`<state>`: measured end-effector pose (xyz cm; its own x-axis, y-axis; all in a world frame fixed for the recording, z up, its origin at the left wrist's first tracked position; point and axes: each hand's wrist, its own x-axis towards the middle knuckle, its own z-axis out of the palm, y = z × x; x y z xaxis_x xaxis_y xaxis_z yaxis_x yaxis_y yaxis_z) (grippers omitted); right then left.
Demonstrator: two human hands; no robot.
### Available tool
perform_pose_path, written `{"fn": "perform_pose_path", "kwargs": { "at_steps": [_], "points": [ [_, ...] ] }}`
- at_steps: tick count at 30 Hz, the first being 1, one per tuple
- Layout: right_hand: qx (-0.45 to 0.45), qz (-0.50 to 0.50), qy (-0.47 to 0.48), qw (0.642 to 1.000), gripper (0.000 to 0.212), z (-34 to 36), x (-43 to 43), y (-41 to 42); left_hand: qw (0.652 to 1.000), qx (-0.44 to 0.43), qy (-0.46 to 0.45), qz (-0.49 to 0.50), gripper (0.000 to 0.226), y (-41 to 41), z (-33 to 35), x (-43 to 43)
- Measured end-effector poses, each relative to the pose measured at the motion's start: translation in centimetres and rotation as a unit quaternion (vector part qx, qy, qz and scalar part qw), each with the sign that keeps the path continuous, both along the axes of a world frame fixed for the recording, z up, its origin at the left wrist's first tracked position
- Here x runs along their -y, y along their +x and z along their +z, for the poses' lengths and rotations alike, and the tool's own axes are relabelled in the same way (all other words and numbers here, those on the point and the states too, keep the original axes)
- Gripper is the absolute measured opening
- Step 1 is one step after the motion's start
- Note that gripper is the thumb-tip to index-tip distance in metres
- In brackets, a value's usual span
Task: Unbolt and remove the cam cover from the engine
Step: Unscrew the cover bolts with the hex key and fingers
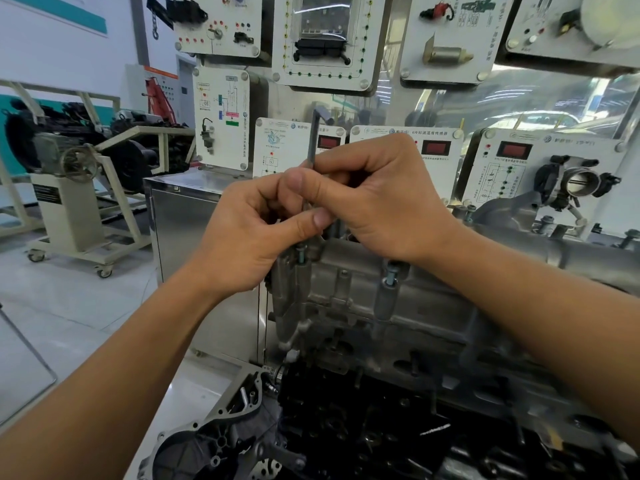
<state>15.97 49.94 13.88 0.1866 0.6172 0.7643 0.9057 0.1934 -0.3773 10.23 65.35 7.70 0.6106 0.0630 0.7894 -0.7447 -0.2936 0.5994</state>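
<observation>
both hands are up at the near left corner of the cam cover, the pale cast-metal piece that sits seated along the top of the engine. the left hand and the right hand each pinch the long shaft of an l-shaped hex key between thumb and curled fingers, left lower and right higher. the key stands upright with its short leg at the top. its lower end is hidden behind the fingers, so which bolt it sits in cannot be told. just under the left hand a corner bolt stands proud with thread showing, and a second bolt on the near edge is raised the same way. more bolt heads stand along the far edge. by the look of it the unbolting is well along but not finished - several bolts are backed out yet none is seen lifted clear, and the cover has not come off. what remains, i judge, is spinning out the loose bolts, pulling them - then lifting the cover.
</observation>
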Motion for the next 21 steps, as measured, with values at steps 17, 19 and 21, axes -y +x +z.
{"fn": "perform_pose_path", "kwargs": {
  "at_steps": [17,19,21],
  "points": [
    [0.009,0.007,-0.039,0.999,0.039,-0.2,-0.2,-0.1,0.996,-0.051,-0.041,-0.061,0.033,-0.3,0.1,-0.8],
    [0.015,0.004,-0.009,1.0,0.034,-0.1,-0.3,-0.2,0.997,-0.049,-0.043,-0.044,0.039,-0.1,0.1,-0.6],
    [0.003,0.006,0.018,1.0,0.027,0.0,-0.3,-0.2,0.998,-0.037,-0.032,-0.028,0.04,-0.1,0.3,-0.3]
  ]
}}
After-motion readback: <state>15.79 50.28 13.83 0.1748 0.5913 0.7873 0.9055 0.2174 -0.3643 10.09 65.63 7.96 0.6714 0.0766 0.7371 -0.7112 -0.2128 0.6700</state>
